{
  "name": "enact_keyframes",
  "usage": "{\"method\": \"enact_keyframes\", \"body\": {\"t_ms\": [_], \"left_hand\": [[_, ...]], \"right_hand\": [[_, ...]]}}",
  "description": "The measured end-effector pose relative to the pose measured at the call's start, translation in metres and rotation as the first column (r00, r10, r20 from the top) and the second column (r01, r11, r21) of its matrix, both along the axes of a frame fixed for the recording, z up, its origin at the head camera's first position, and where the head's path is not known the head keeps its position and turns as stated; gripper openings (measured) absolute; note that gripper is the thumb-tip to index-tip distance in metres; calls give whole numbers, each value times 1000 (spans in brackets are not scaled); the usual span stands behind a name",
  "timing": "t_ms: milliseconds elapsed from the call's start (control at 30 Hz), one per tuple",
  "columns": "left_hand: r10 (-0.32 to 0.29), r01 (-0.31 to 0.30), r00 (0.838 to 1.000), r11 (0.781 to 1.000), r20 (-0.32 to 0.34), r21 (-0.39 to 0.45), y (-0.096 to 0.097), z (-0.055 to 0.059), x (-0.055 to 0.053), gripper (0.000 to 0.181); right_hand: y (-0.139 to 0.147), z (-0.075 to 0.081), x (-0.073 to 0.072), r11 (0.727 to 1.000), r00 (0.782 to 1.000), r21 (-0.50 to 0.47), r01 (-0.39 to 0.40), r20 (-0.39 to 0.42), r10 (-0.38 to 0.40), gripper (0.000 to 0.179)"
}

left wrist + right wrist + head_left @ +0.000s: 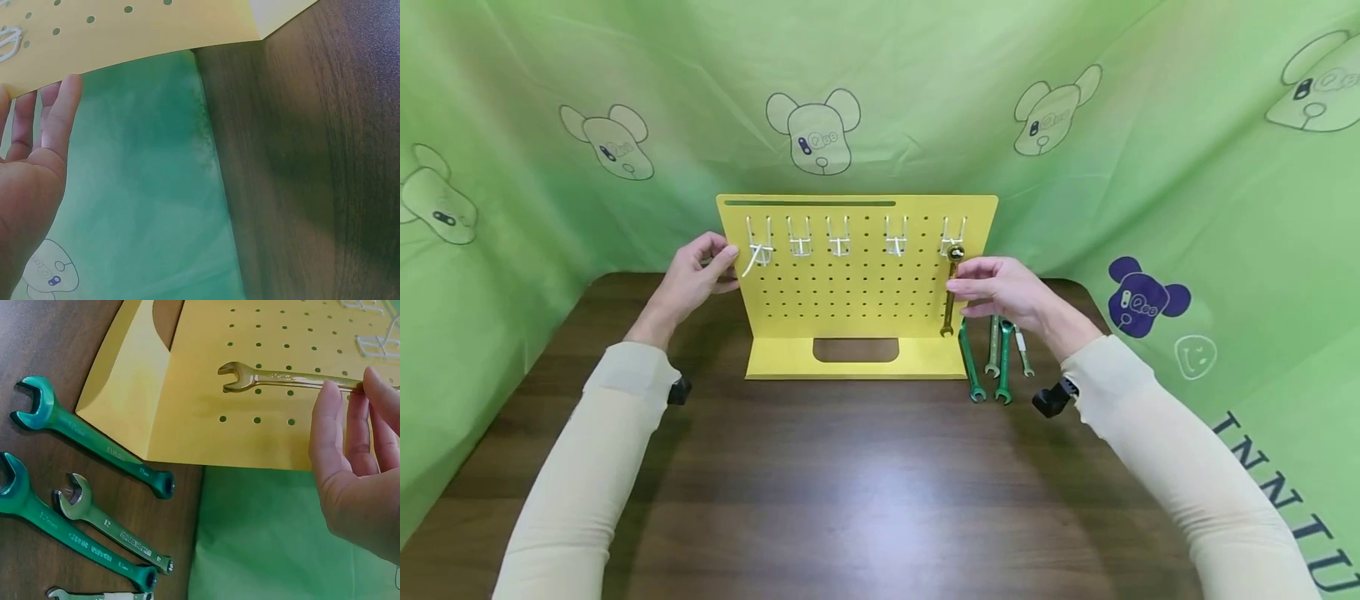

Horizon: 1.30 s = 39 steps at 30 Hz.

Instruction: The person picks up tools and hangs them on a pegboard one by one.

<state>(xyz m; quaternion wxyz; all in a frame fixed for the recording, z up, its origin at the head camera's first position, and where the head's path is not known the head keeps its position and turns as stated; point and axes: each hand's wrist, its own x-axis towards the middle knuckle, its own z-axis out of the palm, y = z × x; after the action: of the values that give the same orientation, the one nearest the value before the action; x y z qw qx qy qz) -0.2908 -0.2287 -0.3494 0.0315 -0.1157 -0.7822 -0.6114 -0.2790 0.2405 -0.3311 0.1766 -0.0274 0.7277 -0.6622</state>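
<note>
A yellow pegboard (812,296) with white wire hooks (838,242) stands upright on the table. My left hand (696,267) grips its left edge, thumb in front and fingers behind; in the left wrist view the fingertips (70,87) meet the edge. My right hand (1007,292) pinches a shiny gold-coloured combination wrench (287,379) between thumb and fingers. The wrench hangs upright before the board, open end down. Its ring end overlaps the rightmost hook (952,237); I cannot tell whether it is on the hook.
Several wrenches, including a green wrench (81,431), another green wrench (62,534) and a smaller wrench (115,528), lie on the brown wooden table (850,467) right of the board. The leftmost hook (758,254) sits crooked. A green curtain (925,108) surrounds the table's back and sides.
</note>
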Motion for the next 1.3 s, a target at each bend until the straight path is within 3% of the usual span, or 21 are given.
{"method": "enact_keyframes", "body": {"t_ms": [233,500,933,1300], "left_hand": [[-5,5,1000,1000,-4,16,2,-4,-4,27],[-13,12,1000,1000,13,4,7,-5,-5,30],[-2,2,1000,1000,5,17,-2,-1,0,27],[-3,3,1000,1000,12,30,-1,-2,-3,25]], "right_hand": [[4,6,-2,999,1000,44,11,13,-12,34],[6,3,-3,999,999,39,33,17,-33,16],[-6,-5,-8,991,998,117,65,-15,-64,43],[-5,-6,-6,985,995,147,95,-3,-95,45]]}}
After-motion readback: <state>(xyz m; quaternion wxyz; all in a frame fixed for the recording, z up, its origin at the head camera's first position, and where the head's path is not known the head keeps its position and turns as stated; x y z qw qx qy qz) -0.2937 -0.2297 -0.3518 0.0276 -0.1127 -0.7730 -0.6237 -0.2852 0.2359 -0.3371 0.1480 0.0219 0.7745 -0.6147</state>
